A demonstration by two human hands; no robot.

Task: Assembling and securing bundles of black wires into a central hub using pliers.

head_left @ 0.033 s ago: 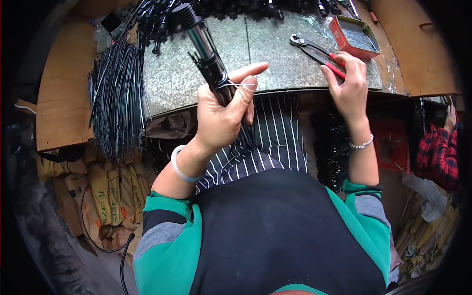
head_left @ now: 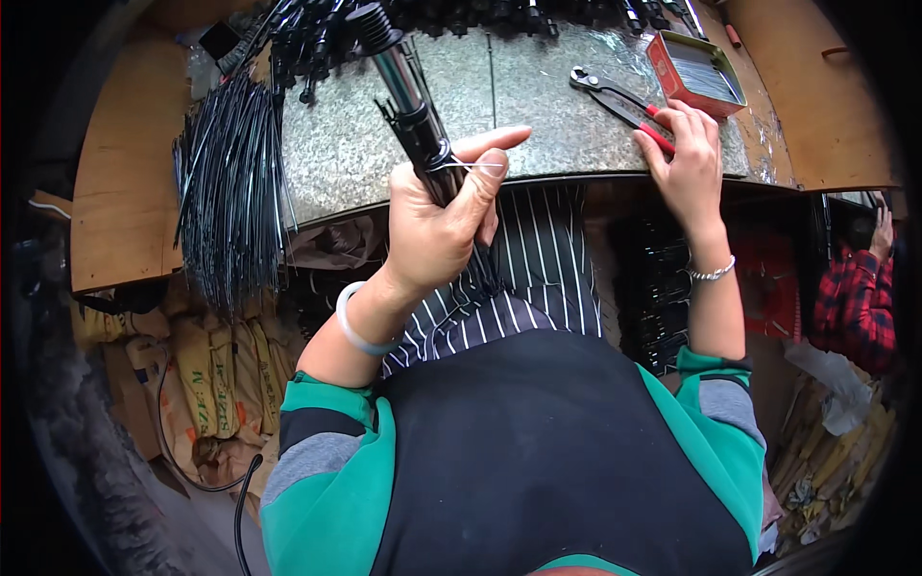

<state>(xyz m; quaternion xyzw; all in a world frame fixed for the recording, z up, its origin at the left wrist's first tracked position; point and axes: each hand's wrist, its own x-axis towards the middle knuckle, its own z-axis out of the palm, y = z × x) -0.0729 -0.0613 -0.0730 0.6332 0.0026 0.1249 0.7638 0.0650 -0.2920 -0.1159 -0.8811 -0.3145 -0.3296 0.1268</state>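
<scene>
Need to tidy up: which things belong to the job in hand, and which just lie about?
Apparently in use: black bundle and pale strand at the left hand; red-handled pliers by the right hand; red tin.

Probably lying about: dark rectangular object; red piece; clear plastic.

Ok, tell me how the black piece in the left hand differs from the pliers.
The black piece is gripped in the left hand; the pliers lie on the tabletop by the right hand. The black piece has a ribbed, round end; the pliers fork into two spread handles. The black piece shows no red; the pliers' handles end in red. Both have dark parts.
</scene>
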